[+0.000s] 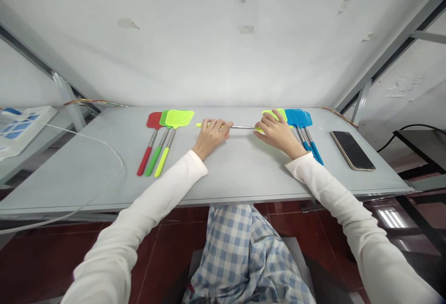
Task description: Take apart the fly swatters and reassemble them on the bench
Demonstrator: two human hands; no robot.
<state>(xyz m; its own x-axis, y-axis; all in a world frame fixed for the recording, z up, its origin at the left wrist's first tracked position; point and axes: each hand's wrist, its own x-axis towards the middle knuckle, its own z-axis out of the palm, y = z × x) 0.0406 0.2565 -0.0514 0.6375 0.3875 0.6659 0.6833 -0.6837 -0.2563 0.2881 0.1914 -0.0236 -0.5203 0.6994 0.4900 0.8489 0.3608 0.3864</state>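
holding a yellow swatter [243, 127] crosswise in front of me with both hands, i have it near the back of the grey surface [240, 174], its metal rod bare between my grips; whether it rests there or is raised slightly i can't tell. my left hand [211, 135] is closed over the handle, whose yellow end pokes out beyond my fingers. my right hand [278, 133] is bent around the neck and mesh head, fingers curled over the top, though its underside is hidden from me. on my left, a red swatter [144, 161], a green swatter [153, 161] and another yellow one [179, 118] lie side by side, heads overlapping, handles towards me. blue swatters [295, 118] lie just beside my right hand, partly covered by it, and past them is a dark-screened phone [352, 150].
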